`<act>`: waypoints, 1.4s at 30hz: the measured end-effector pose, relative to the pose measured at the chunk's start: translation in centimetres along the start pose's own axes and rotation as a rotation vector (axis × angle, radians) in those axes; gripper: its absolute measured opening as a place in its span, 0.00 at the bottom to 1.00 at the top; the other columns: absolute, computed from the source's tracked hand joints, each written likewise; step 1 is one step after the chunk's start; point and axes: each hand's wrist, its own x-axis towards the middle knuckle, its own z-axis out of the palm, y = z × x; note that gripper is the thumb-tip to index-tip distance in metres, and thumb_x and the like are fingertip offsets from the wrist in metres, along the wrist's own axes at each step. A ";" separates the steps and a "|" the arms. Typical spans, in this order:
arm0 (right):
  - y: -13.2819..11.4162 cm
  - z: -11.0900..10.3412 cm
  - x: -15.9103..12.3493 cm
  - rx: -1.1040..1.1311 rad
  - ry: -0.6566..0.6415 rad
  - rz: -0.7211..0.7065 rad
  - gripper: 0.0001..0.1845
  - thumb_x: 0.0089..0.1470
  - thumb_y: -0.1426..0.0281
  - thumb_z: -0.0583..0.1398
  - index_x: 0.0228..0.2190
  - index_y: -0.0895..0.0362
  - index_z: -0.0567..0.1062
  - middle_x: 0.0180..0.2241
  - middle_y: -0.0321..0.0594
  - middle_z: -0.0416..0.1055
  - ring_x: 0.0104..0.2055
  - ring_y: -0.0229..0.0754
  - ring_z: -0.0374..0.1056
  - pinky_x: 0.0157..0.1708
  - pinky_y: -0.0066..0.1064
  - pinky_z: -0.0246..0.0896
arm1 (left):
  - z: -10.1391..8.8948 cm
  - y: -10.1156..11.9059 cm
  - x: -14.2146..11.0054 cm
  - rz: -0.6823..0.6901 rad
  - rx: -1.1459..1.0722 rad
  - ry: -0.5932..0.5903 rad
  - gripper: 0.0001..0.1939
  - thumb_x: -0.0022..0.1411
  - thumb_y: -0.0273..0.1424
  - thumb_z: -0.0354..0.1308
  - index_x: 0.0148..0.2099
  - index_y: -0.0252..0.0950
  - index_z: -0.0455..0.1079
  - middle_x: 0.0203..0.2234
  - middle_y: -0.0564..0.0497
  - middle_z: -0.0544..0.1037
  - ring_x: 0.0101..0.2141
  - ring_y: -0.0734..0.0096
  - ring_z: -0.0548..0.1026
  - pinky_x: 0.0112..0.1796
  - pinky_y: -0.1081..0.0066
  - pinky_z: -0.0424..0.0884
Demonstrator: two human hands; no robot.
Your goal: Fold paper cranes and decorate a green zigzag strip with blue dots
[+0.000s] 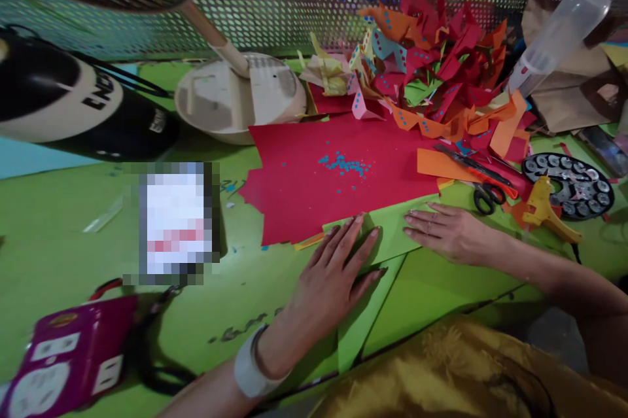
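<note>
A sheet of light green paper [392, 235] lies near the front of the table, overlapping the lower edge of a red paper sheet [304, 189]. It looks folded, with a pointed flap [367, 316] reaching down toward the table's edge. My left hand [338, 267] rests flat on its left part, fingers spread. On the right end, my right hand [444, 231] presses with its fingers stretched out. Small blue dots [346, 165] are scattered over the red sheet. A sliver of orange-yellow paper [309, 243] shows left of the green sheet.
Folded paper pieces [432, 71] pile up at the back. Black-handled scissors [488, 197], a box cutter [478, 169], a yellow glue gun [547, 212] and a palette [569, 182] lie right. A phone [176, 222], purple box [73, 352], bottle [88, 104] and round-based fan [240, 97] stand left.
</note>
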 end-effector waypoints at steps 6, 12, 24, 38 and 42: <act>-0.2 0.0 0.1 -0.021 -0.015 0.024 0.20 0.65 0.74 0.51 0.54 0.61 0.73 0.59 0.46 0.69 0.61 0.46 0.66 0.59 0.43 0.64 | 0.0 0.0 0.1 0.024 0.022 -0.038 0.27 0.71 0.39 0.48 0.66 0.29 0.62 0.64 0.33 0.63 0.63 0.47 0.64 0.58 0.53 0.64; -0.5 -0.1 0.4 0.067 0.081 0.071 0.33 0.66 0.51 0.49 0.52 0.66 0.74 0.56 0.52 0.72 0.59 0.51 0.68 0.57 0.45 0.65 | 0.1 -0.1 0.0 0.042 0.062 -0.033 0.27 0.71 0.40 0.46 0.65 0.30 0.63 0.64 0.34 0.65 0.62 0.46 0.65 0.57 0.52 0.65; -0.8 1.5 2.1 0.093 0.057 0.189 0.27 0.69 0.58 0.48 0.59 0.61 0.69 0.57 0.50 0.71 0.62 0.46 0.64 0.59 0.42 0.62 | 0.6 -0.6 0.2 0.078 0.073 -0.014 0.29 0.72 0.43 0.43 0.65 0.29 0.63 0.62 0.34 0.67 0.61 0.45 0.66 0.56 0.50 0.67; -0.1 3.0 1.4 0.163 -0.109 0.204 0.50 0.62 0.41 0.44 0.67 0.69 0.50 0.69 0.57 0.45 0.73 0.52 0.38 0.70 0.46 0.36 | 1.4 -1.1 0.4 0.062 0.040 -0.040 0.29 0.72 0.45 0.42 0.65 0.32 0.64 0.64 0.34 0.64 0.62 0.46 0.66 0.56 0.50 0.69; 0.4 2.1 0.0 0.148 -0.112 0.286 0.52 0.60 0.39 0.43 0.68 0.68 0.49 0.69 0.58 0.45 0.72 0.53 0.41 0.70 0.49 0.37 | 1.5 -1.1 0.5 0.034 0.001 -0.049 0.30 0.72 0.46 0.44 0.66 0.33 0.62 0.64 0.35 0.64 0.62 0.47 0.65 0.57 0.50 0.67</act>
